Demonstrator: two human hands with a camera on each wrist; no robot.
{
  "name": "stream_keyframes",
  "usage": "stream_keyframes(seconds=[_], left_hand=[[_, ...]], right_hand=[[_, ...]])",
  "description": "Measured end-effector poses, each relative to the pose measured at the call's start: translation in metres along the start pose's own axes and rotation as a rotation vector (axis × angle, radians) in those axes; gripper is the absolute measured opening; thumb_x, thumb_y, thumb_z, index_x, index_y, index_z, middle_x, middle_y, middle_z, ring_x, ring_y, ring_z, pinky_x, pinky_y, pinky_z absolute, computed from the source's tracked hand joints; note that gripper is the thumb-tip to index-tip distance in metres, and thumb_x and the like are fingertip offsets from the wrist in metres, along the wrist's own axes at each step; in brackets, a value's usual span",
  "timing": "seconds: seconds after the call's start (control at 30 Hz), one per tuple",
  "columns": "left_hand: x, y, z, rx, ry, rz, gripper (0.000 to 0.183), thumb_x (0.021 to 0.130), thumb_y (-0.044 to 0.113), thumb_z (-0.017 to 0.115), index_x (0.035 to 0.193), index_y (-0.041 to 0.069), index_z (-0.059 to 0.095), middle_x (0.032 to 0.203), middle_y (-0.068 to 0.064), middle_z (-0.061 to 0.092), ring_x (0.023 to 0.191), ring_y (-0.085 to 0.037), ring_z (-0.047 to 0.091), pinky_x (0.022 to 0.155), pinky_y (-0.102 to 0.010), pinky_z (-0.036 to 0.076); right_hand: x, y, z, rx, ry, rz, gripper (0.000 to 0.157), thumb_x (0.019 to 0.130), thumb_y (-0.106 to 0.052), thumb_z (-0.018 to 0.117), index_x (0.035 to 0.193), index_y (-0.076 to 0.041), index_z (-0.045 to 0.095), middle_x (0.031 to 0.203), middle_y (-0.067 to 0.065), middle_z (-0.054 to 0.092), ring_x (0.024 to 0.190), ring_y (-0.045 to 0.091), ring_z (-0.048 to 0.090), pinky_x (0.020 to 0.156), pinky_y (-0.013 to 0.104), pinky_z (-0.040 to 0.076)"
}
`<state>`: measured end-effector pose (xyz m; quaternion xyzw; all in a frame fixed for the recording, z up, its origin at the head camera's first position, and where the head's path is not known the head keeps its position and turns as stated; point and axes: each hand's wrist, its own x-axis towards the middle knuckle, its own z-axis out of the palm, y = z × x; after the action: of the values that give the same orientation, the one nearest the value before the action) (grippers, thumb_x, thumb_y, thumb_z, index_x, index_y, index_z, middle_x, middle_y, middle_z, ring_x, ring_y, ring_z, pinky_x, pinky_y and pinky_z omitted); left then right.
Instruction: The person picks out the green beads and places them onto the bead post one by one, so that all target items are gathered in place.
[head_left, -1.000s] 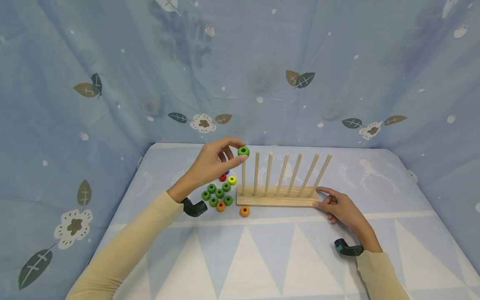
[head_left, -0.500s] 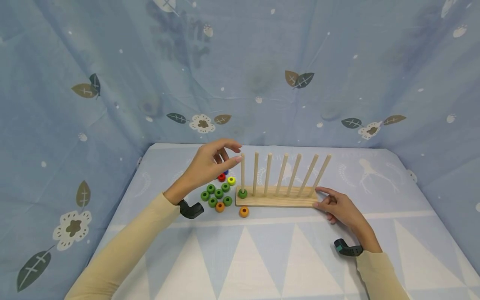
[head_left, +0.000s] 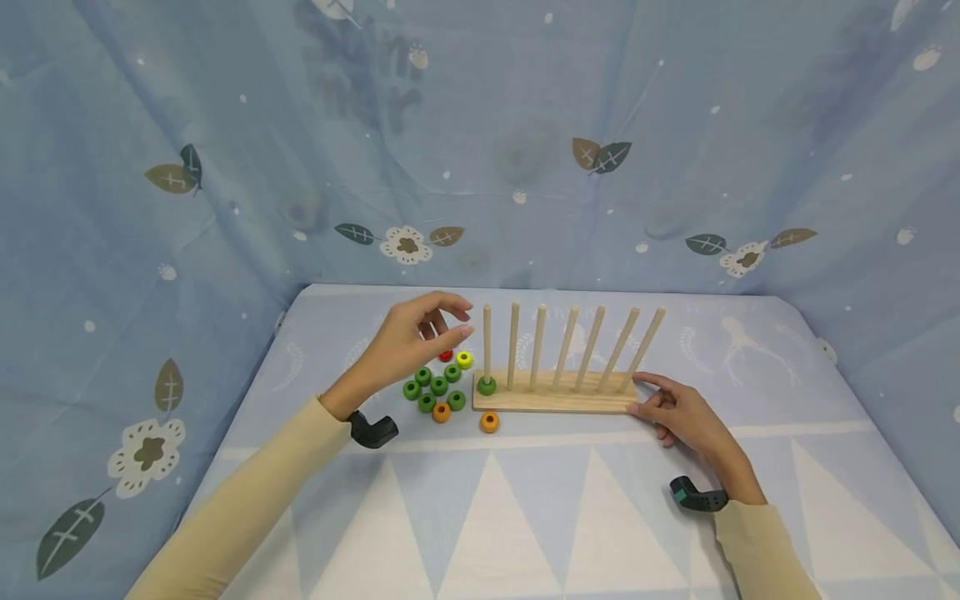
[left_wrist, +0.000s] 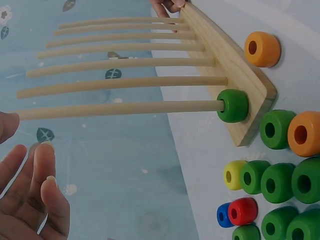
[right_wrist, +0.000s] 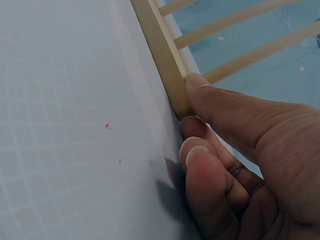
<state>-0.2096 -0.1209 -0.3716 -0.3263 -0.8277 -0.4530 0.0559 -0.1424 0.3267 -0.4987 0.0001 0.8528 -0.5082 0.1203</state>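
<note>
Green bead (head_left: 487, 386) now low on leftmost peg (head_left: 487, 342), left grip (head_left: 407, 337) emptied, drawn back leftward

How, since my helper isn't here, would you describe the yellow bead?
Find the wooden pegboard, then its left end, where a green bead encircles the peg. Off that end's far corner, near a red bead, lies the only yellow bead visible.

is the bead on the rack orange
No, the bead on the rack is green, at the bottom of the peg nearest the left hand.
</note>
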Motion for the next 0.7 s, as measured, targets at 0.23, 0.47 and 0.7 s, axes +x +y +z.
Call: stream_keyframes(seconds=[0.23,0.47,0.7], left_hand=[[-0.010,-0.008,0.000,-0.017,-0.012,-0.022,0.031,0.099,0.031,0.073,0.128,0.021,0.068,0.107,0.007,0.069,0.068,-0.017,0.064,0.063,-0.034,0.051],[-0.015,-0.011,0.000,-0.015,-0.008,-0.017,0.029,0.100,0.029,0.072,0.127,0.020,0.067,0.105,0.006,0.069,0.069,-0.017,0.065,0.063,-0.033,0.051],[-0.019,-0.015,0.000,0.004,-0.008,-0.026,0.030,0.099,0.029,0.072,0.128,0.021,0.067,0.110,-0.002,0.071,0.072,-0.012,0.062,0.064,-0.032,0.051]], right_hand=[[0.001,0.000,0.001,-0.002,-0.001,-0.001,0.072,0.095,-0.029,0.077,0.154,-0.005,0.044,0.085,0.015,0.062,0.053,0.015,0.052,0.050,0.034,0.053],[0.001,0.001,0.002,0.003,0.006,-0.003,0.071,0.095,-0.029,0.077,0.153,-0.005,0.045,0.083,0.014,0.061,0.053,0.014,0.052,0.050,0.033,0.052],[0.001,0.001,0.001,-0.003,0.003,-0.006,0.071,0.095,-0.029,0.077,0.154,-0.005,0.045,0.083,0.014,0.061,0.053,0.015,0.052,0.050,0.033,0.053]])
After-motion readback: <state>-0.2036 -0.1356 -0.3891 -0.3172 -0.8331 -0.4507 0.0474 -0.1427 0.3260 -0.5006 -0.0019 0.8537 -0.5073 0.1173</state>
